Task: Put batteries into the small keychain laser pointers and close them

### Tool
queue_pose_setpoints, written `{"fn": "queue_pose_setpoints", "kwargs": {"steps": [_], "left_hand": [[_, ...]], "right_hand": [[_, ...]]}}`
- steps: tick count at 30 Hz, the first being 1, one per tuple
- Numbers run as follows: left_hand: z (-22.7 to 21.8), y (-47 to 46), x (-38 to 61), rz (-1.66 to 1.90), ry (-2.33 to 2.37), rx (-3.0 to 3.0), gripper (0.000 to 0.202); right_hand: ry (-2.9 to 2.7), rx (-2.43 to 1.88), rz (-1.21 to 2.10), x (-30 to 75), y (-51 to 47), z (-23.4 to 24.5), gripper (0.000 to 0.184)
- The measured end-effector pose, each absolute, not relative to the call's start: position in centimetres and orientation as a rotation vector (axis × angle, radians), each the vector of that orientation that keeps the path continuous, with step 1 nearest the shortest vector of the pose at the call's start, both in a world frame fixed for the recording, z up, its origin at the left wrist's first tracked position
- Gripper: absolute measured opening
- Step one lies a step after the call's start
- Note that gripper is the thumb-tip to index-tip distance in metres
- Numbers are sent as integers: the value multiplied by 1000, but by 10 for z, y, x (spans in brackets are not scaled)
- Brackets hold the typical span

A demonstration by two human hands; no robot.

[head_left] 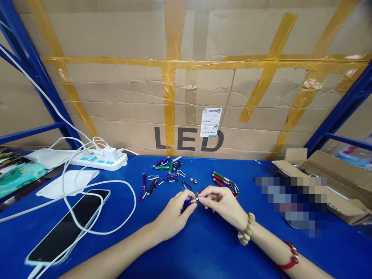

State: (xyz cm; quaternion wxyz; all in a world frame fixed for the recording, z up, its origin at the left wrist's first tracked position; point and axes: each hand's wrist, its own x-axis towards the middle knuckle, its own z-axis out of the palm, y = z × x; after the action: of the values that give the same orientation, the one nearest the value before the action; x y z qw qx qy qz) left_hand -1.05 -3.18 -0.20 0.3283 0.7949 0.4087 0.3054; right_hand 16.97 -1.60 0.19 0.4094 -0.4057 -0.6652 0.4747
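Note:
My left hand [176,211] is closed around a small blue keychain flashlight [190,202] held just above the blue table [203,244]. My right hand [219,201] pinches the flashlight's silver tip from the right, fingertips meeting the left hand's. Behind the hands lie several more mini flashlights with carabiner clips: a purple and black group [148,186], a mixed group [168,164] near the cardboard wall, and red and green ones [225,181]. Two small round button cells [193,180] sit between the groups.
A phone [68,226] lies at the left on a white charging cable [116,228]. A white power strip [100,158] and a folded white cloth [68,182] sit behind it. An open cardboard box [334,186] stands at the right. A taped cardboard wall marked LED [188,139] closes the back.

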Motion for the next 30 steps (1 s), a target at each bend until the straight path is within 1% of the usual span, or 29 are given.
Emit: {"fn": "queue_pose_setpoints", "kwargs": {"steps": [4, 9, 15, 20, 24, 28, 30], "left_hand": [[-1, -31, -12, 722, 1064, 2114, 18], [2, -30, -13, 675, 1010, 2159, 24], [3, -30, -14, 691, 988, 2163, 25], [2, -30, -15, 683, 964, 2225, 25], [-1, -30, -15, 612, 944, 2278, 27], [-3, -29, -16, 593, 947, 2278, 25], [-2, -30, -16, 586, 967, 2309, 23]], "right_hand": [[-1555, -995, 1361, 167, -17, 0, 30], [-1487, -1084, 1487, 165, -19, 6, 36], [-1488, -1181, 1518, 167, -18, 13, 37], [-1592, -1216, 1511, 171, -15, 13, 35], [-1779, -1242, 1407, 176, -14, 11, 34], [-1965, -1200, 1171, 179, -15, 11, 36], [-2090, -1144, 1002, 180, -16, 13, 35]]}}
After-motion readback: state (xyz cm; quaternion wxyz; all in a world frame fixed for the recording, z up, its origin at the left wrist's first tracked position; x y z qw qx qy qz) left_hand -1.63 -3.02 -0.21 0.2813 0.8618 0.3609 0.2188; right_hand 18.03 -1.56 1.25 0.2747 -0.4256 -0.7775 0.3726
